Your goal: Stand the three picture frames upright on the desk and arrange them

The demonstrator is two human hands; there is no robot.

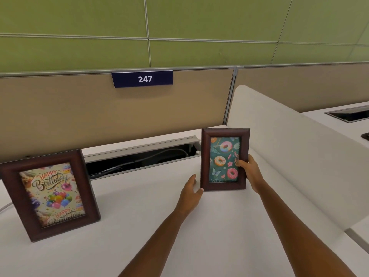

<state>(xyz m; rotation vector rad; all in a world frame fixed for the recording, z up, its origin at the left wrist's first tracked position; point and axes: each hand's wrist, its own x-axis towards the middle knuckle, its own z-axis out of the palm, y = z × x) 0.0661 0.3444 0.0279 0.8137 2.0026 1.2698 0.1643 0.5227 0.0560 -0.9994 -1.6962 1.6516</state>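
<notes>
Right hand grips the donut frame by its right edge, thumb across the front, fingers hidden behind, and the frame stands upright near the desk's right edge, just beside the white side divider. Left hand sits at the frame's lower left corner, fingers loosely spread, thumb tip touching that corner, palm not closed on anything. Over at the desk's left edge, the birthday frame stands upright too, leaning back a touch, its balloon picture facing the camera, well apart from the donut frame. Between the two, along the desk's back edge, the cable tray lies open with dark cables inside. Above it, on the tan partition, a blue plate reads 247. Only two frames are in view.
</notes>
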